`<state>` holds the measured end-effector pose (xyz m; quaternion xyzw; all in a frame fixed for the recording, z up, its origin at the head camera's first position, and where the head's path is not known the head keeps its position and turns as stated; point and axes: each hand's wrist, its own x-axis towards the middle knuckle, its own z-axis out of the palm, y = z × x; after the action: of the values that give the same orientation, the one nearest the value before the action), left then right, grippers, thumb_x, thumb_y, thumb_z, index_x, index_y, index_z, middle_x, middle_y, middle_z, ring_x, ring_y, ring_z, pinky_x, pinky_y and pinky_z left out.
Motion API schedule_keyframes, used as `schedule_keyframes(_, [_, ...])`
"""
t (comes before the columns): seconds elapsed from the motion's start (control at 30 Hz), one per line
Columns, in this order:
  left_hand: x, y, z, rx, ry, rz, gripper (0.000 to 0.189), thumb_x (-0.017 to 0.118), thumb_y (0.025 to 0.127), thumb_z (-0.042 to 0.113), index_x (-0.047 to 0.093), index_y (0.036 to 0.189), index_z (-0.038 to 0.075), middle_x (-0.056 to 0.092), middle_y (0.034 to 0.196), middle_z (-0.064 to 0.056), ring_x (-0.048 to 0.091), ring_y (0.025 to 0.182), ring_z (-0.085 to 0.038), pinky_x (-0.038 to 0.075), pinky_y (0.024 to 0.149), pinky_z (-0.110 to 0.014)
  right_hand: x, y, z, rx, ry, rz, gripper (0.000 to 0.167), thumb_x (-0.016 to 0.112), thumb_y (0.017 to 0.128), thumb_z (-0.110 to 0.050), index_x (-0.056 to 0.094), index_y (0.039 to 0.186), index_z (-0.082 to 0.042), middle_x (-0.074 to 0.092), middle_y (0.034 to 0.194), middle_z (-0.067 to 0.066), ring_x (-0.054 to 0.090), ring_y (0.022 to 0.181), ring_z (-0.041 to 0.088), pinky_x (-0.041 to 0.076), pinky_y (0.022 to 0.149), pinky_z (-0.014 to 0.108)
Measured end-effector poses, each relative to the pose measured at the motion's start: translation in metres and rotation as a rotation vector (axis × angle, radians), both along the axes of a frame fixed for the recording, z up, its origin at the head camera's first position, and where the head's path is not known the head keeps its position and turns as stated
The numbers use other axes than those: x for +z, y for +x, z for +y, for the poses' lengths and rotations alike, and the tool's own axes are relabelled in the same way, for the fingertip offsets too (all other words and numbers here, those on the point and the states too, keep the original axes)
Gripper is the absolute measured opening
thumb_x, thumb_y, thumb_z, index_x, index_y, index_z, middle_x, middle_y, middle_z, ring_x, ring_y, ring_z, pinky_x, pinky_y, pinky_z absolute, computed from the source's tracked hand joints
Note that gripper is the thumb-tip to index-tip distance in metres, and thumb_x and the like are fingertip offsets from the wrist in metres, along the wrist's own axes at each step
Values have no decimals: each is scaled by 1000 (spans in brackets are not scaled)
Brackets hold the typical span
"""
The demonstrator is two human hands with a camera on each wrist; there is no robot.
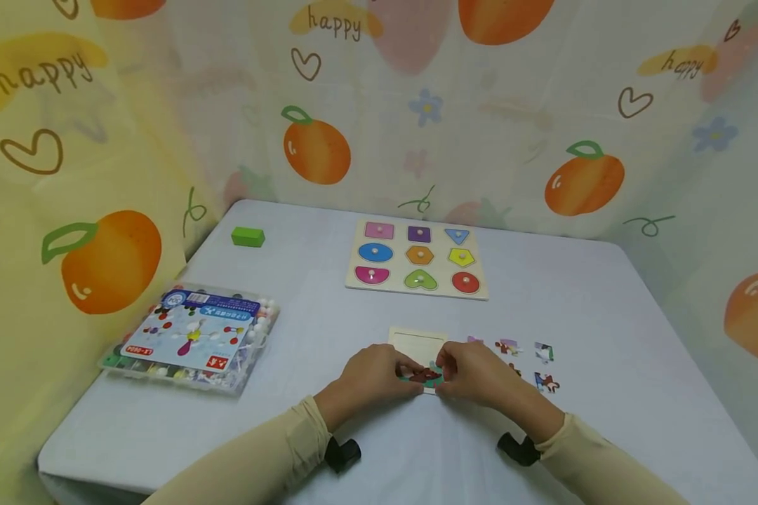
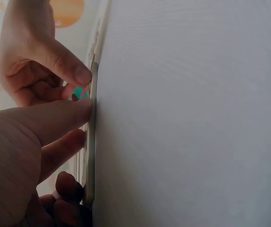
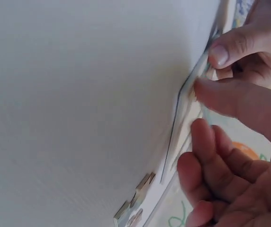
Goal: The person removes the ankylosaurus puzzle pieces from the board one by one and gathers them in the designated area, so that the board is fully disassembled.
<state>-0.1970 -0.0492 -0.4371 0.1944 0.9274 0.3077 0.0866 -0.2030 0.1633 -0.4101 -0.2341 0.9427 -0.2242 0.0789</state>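
A small wooden puzzle tray (image 1: 418, 342) lies at the near middle of the table, its front partly filled with teal and brown picture pieces. My left hand (image 1: 373, 375) holds the tray at its near left, with the thumb (image 2: 81, 111) along the front edge and the other fingers on its left side. My right hand (image 1: 476, 372) pinches at a teal-and-brown puzzle piece (image 1: 426, 376) over the tray's front right, thumb and index finger close together. Seen from the left wrist, a bit of the teal piece (image 2: 80, 92) shows between the two hands. Fingers hide much of the tray's front.
Several loose jigsaw pieces (image 1: 546, 381) lie right of the tray. Behind stands a shape board (image 1: 417, 280) with knobbed shapes. At left is a clear plastic case (image 1: 246, 365) of coloured beads, with a green block (image 1: 248, 237) farther back. A printed curtain surrounds the table.
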Motion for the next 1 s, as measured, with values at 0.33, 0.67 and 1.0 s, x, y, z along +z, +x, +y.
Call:
schedule_keyframes(0.33, [2,2,1,11,-11,-35,31,78,80,43,77,109,33,60,71,23,54,77,-4,43,62,-27,22,13,42,-40,48,-14,24,86,70,-23,66,81,-16,55,70,-9,50,68,11,45,61,29])
schedule_keyframes(0.67, [2,2,-3,-13,-11,-2,30,77,82,40,76,111,32,57,72,20,54,80,-6,44,64,-27,21,35,97,-68,97,-56,25,88,70,-33,70,81,-21,59,76,-12,52,73,11,46,66,33])
schedule_keyframes(1.0, [-1,2,-3,-33,-18,14,28,76,83,39,75,111,32,58,76,21,54,83,-5,44,68,-27,13,45,167,-133,281,-18,30,87,66,-47,68,79,-27,57,73,-17,50,70,9,34,66,39])
